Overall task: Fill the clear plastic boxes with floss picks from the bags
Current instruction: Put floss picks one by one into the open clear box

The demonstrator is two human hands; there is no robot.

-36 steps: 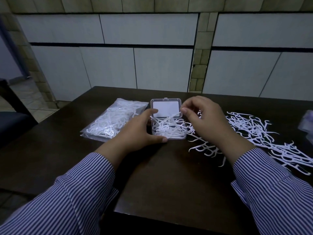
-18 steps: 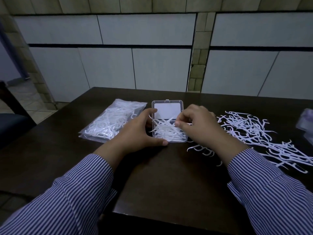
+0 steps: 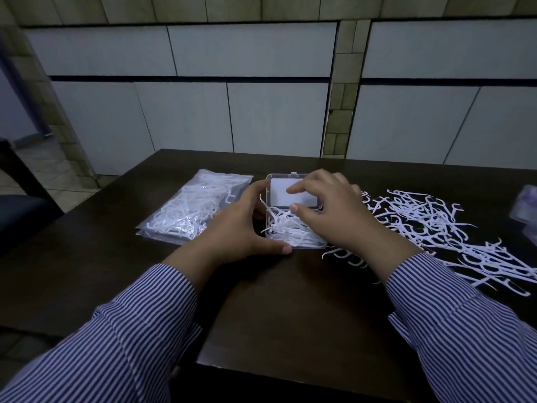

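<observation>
A clear plastic box [image 3: 308,246] stands open on the dark table, its lid [image 3: 277,193] laid back with a white label. White floss picks [image 3: 286,229] fill its base in a loose tangle. My left hand [image 3: 235,228] grips the box's left side, thumb along the front edge. Over the box hovers my right hand [image 3: 334,216], with the index finger stretched above the lid and the thumb at the lid's near edge; nothing shows between its fingers. A sealed bag of floss picks [image 3: 191,210] lies to the left of the box.
A wide scatter of loose floss picks [image 3: 436,225] covers the table [image 3: 290,301] on the right, some under my right wrist. A purplish packet [image 3: 526,207] sits at the right edge. A dark chair [image 3: 20,210] stands at the left. A tiled wall rises behind.
My right hand went from the loose picks to the box, dropped down over the picks in it, and now reaches further back over the lid. My left hand kept its hold.
</observation>
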